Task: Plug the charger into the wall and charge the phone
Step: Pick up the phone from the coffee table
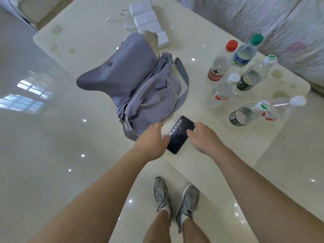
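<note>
A black phone (180, 134) lies flat, screen up, near the front edge of the cream table (91, 41). My left hand (152, 141) hovers at the phone's left edge with its fingers spread, fingertips at the screen's side. My right hand (201, 139) is at the phone's right edge, fingers curled down and touching its upper right corner. Neither hand has lifted the phone. No charger, cable or wall socket is visible.
A grey-purple shoulder bag (140, 85) lies open just behind the phone. Several water bottles (236, 76) stand at the right. White boxes (149, 20) sit at the far end. A covered sofa (271, 23) runs along the right. My shoes (175, 202) stand on glossy floor.
</note>
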`<move>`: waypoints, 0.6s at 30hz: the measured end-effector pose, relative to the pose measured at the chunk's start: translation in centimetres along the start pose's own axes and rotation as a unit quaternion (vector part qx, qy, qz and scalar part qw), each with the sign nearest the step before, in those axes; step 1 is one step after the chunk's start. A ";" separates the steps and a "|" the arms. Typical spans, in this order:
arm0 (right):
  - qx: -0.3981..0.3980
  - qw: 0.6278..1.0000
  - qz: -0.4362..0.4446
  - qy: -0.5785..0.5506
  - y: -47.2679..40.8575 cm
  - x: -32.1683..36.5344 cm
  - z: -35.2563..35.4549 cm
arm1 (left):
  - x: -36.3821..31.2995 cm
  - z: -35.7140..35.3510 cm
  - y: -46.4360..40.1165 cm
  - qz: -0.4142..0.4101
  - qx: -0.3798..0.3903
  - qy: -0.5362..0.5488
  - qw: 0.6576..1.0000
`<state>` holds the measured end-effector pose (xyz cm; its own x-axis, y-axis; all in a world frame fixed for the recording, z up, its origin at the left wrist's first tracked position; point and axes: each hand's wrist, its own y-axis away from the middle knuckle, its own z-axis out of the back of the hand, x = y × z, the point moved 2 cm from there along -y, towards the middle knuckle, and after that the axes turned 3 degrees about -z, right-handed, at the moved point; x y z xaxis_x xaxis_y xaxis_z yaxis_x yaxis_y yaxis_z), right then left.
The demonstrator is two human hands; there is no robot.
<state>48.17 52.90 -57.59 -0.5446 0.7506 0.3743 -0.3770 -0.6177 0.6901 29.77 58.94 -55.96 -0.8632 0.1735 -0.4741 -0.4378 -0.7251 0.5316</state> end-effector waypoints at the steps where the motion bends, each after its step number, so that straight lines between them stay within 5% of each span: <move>1: 0.004 1.000 -0.013 -0.024 -0.5 -0.4 -0.9 | 0.3 -0.7 -0.8 0.001 0.003 0.005 1.000; 18: -0.027 0.946 -0.158 -0.283 -4.5 -3.8 -10.4 | 3.6 -8.3 -10.0 0.061 0.056 0.066 0.994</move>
<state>44.15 50.36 -68.56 0.0840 0.8961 0.4359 -0.4999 -0.3405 0.7963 33.11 61.33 -68.78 -0.8739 -0.0052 -0.4860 -0.3644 -0.6546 0.6623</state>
